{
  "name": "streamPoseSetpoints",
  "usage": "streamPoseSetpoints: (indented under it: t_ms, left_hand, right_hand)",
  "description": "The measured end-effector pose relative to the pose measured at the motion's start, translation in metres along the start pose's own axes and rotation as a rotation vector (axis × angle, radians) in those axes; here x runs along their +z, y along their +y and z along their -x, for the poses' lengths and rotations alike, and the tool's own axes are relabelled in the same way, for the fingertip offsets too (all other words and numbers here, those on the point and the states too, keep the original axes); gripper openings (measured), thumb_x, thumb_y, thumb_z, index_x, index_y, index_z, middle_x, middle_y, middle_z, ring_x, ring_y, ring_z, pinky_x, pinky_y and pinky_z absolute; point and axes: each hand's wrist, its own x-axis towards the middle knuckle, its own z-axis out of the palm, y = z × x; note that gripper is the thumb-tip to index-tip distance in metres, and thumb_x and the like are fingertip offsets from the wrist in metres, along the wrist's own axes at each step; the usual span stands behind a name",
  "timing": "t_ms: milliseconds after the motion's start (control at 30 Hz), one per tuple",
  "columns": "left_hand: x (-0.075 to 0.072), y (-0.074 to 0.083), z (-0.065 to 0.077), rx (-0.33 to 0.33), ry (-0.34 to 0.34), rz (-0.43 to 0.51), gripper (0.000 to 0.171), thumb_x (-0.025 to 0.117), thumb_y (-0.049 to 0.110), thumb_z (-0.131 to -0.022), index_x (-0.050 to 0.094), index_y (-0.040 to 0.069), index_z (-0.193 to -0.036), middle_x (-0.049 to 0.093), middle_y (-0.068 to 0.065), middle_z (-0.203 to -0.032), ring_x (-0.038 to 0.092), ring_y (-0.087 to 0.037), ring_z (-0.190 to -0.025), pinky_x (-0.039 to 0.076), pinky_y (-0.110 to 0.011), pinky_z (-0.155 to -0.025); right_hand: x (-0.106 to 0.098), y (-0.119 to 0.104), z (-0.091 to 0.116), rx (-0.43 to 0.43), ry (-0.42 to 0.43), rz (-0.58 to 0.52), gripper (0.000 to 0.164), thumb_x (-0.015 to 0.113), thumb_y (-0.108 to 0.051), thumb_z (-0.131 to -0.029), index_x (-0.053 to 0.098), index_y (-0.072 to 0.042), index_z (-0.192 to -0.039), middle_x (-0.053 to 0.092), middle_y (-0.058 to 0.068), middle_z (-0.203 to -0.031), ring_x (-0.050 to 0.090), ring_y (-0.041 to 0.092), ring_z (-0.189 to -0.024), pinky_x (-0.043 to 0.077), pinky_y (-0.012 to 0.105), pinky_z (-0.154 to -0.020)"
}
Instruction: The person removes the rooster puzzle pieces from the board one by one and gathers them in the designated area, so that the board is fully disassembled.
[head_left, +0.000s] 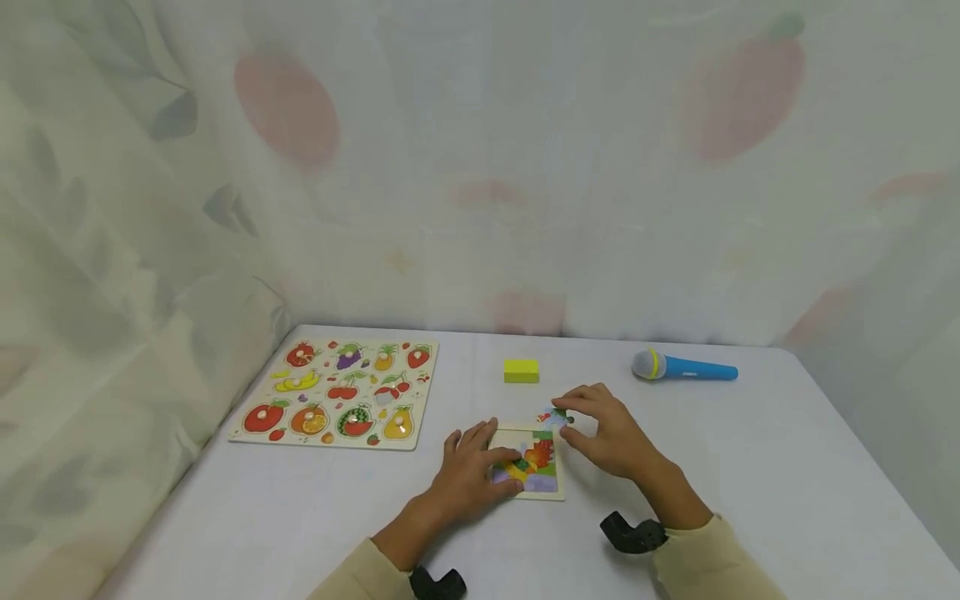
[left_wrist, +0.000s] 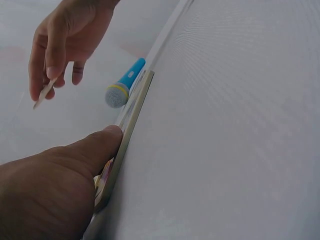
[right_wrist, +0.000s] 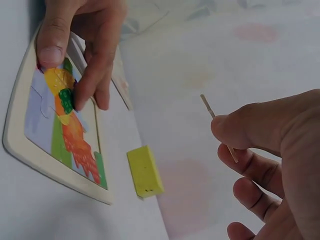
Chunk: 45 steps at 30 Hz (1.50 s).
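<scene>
My left hand (head_left: 468, 471) lies on a small wooden jigsaw puzzle (head_left: 542, 497), thumb and fingertips touching its picture. That picture (right_wrist: 75, 142) has orange, yellow, green and lilac parts in a pale wooden frame, and bare wood shows along one side. Above the puzzle's far right corner, my right hand (head_left: 611, 433) pinches a thin puzzle piece (head_left: 556, 417) between thumb and fingers. In the right wrist view the piece (right_wrist: 206, 104) is seen edge-on, clear of the board. The fingers of my left hand hide part of the picture.
A yellow-green block (head_left: 521, 372) stands behind the puzzle. To the left lies a large fruit peg board (head_left: 330, 396). A blue toy microphone (head_left: 686, 367) with a grey head lies at the back right. Patterned cloth (head_left: 480, 167) hangs behind the white table.
</scene>
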Motion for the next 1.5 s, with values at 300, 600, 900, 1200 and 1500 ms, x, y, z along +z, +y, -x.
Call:
streamPoseSetpoints:
  t_ms: [300,600,900,1200,1500]
  left_hand:
    - [0.000,-0.001,0.001,-0.001,-0.006,0.007,0.044,0.069,0.052,-0.083,0.069,0.031,-0.121,0.034,-0.013,-0.151,0.027,-0.031,-0.138,0.014,-0.060,-0.105]
    - [0.000,0.000,0.001,0.006,-0.007,0.012,0.044,0.070,0.052,-0.083,0.069,0.030,-0.120,0.035,-0.014,-0.151,0.028,-0.031,-0.138,0.016,-0.060,-0.104]
    - [0.001,0.000,0.001,0.010,0.009,-0.004,0.043,0.069,0.052,-0.083,0.069,0.030,-0.120,0.036,-0.014,-0.150,0.029,-0.031,-0.137,0.017,-0.060,-0.104]
    - [0.002,-0.001,0.001,0.005,-0.001,-0.005,0.043,0.069,0.053,-0.083,0.069,0.031,-0.120,0.035,-0.014,-0.151,0.029,-0.031,-0.137,0.016,-0.060,-0.104]
    - [0.000,0.000,0.000,0.011,0.002,-0.004,0.043,0.069,0.053,-0.083,0.069,0.030,-0.120,0.035,-0.014,-0.150,0.029,-0.031,-0.137,0.017,-0.061,-0.103]
  right_hand:
    - [-0.022,0.002,0.011,-0.102,0.074,0.042,0.041,0.077,-0.002,-0.079,0.069,-0.010,-0.118,0.062,-0.005,-0.113,0.051,0.017,-0.108,0.047,0.040,-0.085]
    - [-0.044,0.011,0.024,-0.145,0.137,0.076,0.043,0.078,0.003,-0.075,0.069,-0.005,-0.116,0.063,-0.001,-0.113,0.052,0.020,-0.109,0.042,0.027,-0.087]
    - [-0.061,0.022,0.034,-0.166,0.191,0.103,0.048,0.080,0.007,-0.070,0.069,-0.005,-0.115,0.063,0.002,-0.114,0.050,0.019,-0.108,0.038,0.024,-0.086]
    - [-0.073,0.040,0.048,-0.106,0.206,0.091,0.052,0.079,0.010,-0.069,0.068,-0.005,-0.117,0.062,0.005,-0.115,0.048,0.011,-0.112,0.032,0.011,-0.090]
    - [-0.083,0.058,0.064,-0.042,0.225,0.137,0.049,0.078,0.008,-0.071,0.068,-0.005,-0.117,0.064,0.006,-0.112,0.046,0.007,-0.108,0.032,0.010,-0.087]
